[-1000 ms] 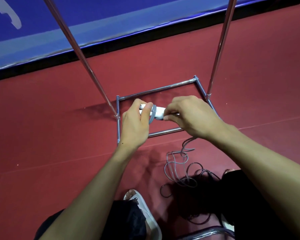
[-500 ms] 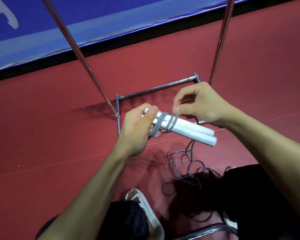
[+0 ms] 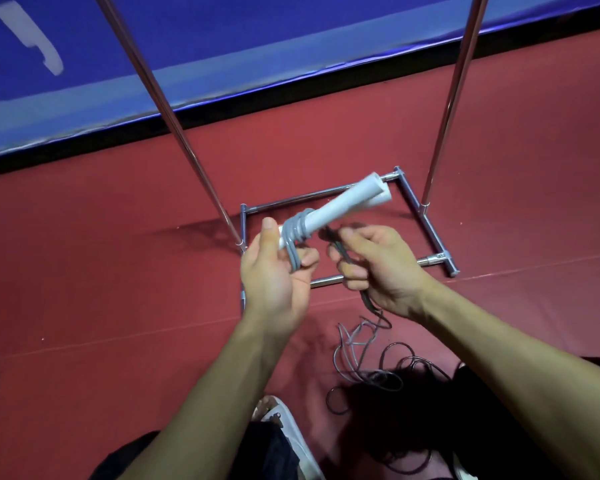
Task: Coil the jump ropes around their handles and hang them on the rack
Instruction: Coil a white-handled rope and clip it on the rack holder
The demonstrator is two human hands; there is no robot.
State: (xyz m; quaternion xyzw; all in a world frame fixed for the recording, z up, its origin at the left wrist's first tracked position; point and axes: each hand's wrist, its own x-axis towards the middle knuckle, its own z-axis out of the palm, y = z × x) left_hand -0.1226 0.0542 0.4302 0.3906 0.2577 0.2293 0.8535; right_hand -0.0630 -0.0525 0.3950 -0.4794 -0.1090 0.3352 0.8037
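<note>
Since half a second ago, our pair of white handles [image 3: 340,206] swings from pointing down to the right to slanting up and away, and our right hand [image 3: 381,268] drops from above them to just below them, nearer us.

We stand on a red floor [image 3: 84,271] that meets a blue padded wall [image 3: 257,36] along a black strip. On the floor stands the chrome rack [image 3: 430,230], a rectangular base of tubes with two thin uprights that rise out of the top of the view.

Our left hand [image 3: 274,278] holds the near end of the handles, thumb on top and fingers curled beneath, grasping them. The handles lie side by side in the air above the rack's base, their free ends showing in front of its far bar.

The grey jump rope [image 3: 297,225] wraps in several turns around the handles just beyond our left thumb. From there it runs to our right hand, whose fingers are clenched round it; that stretch is blurred. Below the right hand it falls to the floor in a loose tangle between the rack and our legs. A white sandal [image 3: 291,431] shows at the bottom edge beside dark trousers [image 3: 274,455].
</note>
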